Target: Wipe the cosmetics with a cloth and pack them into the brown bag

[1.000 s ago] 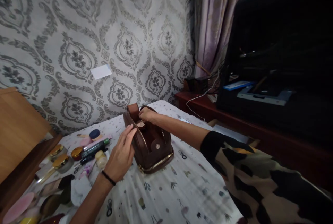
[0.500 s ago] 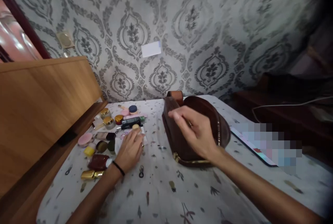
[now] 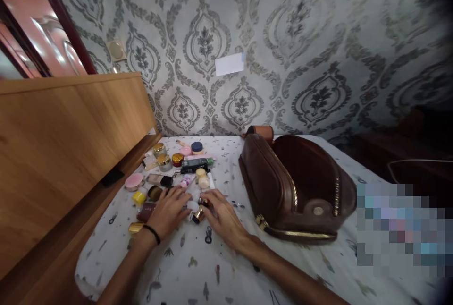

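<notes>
My left hand [image 3: 169, 211], with a dark band at the wrist, lies over the makeup items with its fingers spread. It partly covers a dark red bottle [image 3: 146, 211]. A gold tube [image 3: 135, 227] lies beside that wrist. My right hand [image 3: 223, 217] reaches in from the other side, thumb and fingers apart. Its fingertips are at a small black and gold item [image 3: 198, 214] and some pale things partly hidden between the hands. Just beyond lie a round cream-coloured piece [image 3: 203, 182] and a white tube [image 3: 211, 180]. Neither hand lifts anything.
An open brown leather bag [image 3: 269, 187] with gold zips stands to the right. Several jars, including a gold-lidded jar [image 3: 163, 162], and a pink compact [image 3: 134, 182] lie at the left. A wooden panel [image 3: 78, 125] borders the left side; a patterned wall [image 3: 240, 21] rises behind.
My right hand has left the bag and moved left to the makeup items beside my left hand. The bag's opening is now uncovered. The view has shifted left.
</notes>
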Demonstrator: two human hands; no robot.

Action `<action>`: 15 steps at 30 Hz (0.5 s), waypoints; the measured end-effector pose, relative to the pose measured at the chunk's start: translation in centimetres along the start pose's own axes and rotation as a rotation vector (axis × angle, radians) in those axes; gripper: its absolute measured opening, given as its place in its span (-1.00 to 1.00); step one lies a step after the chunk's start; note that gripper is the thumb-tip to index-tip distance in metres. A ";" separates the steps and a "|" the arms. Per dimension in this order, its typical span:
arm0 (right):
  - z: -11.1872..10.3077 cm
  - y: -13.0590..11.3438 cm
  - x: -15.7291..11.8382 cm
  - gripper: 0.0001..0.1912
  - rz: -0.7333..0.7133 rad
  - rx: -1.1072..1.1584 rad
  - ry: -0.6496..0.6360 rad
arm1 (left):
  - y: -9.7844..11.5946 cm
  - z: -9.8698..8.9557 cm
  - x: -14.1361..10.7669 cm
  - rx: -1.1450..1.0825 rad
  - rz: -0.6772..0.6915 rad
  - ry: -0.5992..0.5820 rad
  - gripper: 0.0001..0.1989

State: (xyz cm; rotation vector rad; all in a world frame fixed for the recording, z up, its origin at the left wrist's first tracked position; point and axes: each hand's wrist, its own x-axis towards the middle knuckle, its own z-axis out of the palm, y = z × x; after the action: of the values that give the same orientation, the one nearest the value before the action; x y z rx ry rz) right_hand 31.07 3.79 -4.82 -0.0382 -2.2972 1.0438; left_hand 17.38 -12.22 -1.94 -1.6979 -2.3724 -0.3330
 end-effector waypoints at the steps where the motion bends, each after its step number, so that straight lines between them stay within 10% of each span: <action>1: 0.4 0.1 -0.1 -0.75 -0.022 -0.001 0.002 | 0.2 0.1 0.0 -0.010 0.001 0.002 -0.79; 10: 1.4 0.8 -0.9 -0.69 -0.054 -0.047 -0.067 | -0.5 -0.5 0.8 -0.316 -0.214 0.262 -0.79; 15: 1.3 0.6 -1.0 -0.70 -0.042 -0.078 -0.078 | -4.9 -2.5 2.9 -0.316 -0.435 0.392 -0.64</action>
State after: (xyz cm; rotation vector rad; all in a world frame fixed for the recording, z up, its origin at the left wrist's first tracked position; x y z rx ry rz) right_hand 30.98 3.07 -6.44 0.0191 -2.3982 0.9493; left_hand 11.92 -11.83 1.01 -1.0599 -2.4444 -1.0527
